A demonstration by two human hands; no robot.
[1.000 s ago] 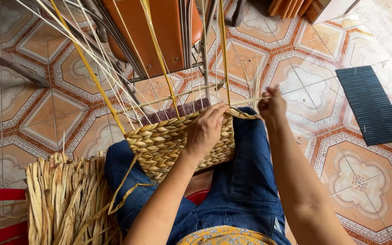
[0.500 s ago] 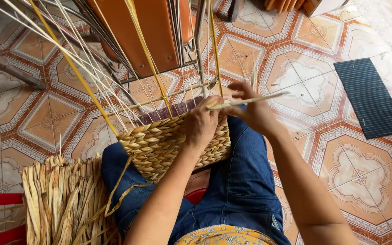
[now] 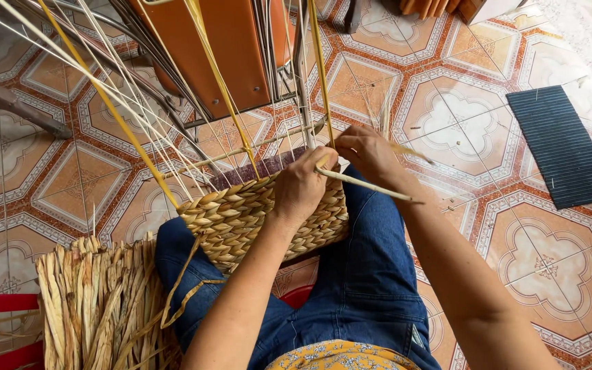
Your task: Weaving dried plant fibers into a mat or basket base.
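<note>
Patterned tiles under woven basket [image 3: 262, 216], left hand [image 3: 304, 186] pressing, right hand [image 3: 368, 154] pinching strand [image 3: 368, 186]

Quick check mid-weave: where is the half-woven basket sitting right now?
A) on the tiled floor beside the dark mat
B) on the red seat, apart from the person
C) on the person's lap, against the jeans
C: the woven basket rests on the blue jeans, with the left hand pressed on its rim.
</note>
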